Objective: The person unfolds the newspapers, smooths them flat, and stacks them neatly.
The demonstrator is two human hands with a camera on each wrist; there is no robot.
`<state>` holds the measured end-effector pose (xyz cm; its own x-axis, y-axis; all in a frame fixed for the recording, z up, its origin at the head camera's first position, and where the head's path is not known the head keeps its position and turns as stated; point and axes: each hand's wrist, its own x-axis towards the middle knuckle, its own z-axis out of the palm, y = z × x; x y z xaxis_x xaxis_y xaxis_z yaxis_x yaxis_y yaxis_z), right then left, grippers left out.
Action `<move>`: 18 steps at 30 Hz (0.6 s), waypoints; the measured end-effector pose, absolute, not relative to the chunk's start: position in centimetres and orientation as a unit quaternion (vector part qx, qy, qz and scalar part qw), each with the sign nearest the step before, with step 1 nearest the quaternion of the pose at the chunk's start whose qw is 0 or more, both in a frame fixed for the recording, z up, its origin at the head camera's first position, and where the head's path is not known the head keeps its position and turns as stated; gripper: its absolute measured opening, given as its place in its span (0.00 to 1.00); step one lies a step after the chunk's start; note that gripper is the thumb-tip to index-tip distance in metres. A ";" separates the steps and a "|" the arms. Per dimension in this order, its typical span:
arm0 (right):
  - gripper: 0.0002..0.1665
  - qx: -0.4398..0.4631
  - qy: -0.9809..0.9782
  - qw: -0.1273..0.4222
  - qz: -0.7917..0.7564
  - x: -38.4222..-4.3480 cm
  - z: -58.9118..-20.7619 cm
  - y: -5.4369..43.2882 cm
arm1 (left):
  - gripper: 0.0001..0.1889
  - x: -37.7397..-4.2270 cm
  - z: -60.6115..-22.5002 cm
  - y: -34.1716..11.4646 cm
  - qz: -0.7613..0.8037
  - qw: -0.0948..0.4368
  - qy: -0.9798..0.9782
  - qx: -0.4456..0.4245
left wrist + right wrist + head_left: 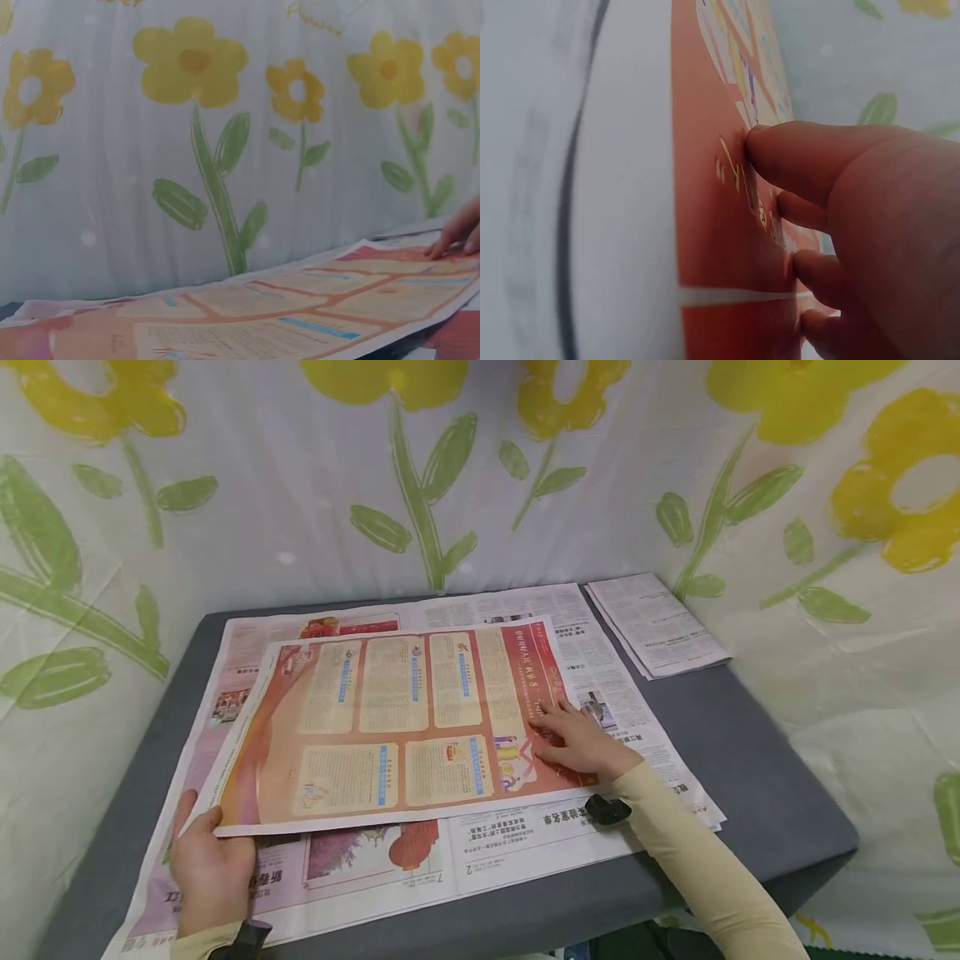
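An orange-and-red printed newspaper sheet (390,752) lies over a larger spread newspaper (510,852) on the table. At the sheet's near left corner, my left hand (213,868) pinches it, thumb on top and the other fingers partly hidden below. That side rises slightly off the paper beneath. My right hand (577,739) rests spread on the sheet's red right end, fingertips touching the print. In the right wrist view, the thumb and fingertips (761,142) press on the red paper. The left wrist view shows the sheet (247,315) curving up, with my left hand out of sight.
A folded stack of newspaper (660,622) lies at the table's back right corner. The dark grey table (757,777) has its front edge close to me. A white curtain with yellow flowers (300,510) hangs behind and at both sides.
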<state>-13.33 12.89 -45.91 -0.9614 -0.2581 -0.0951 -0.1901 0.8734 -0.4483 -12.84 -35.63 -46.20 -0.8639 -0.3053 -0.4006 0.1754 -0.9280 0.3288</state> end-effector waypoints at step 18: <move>0.28 -0.087 0.969 0.026 -0.228 -14.2 -46.5 16.9 | 0.42 -11.3 -47.2 -34.6 -0.925 0.078 -0.299 0.222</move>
<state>-14.18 16.92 -46.53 -0.9835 -0.1805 -0.0107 -0.1568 0.8810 -0.4465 -11.35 -34.57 -47.16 -0.8890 -0.2771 -0.3647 0.0110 -0.8089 0.5878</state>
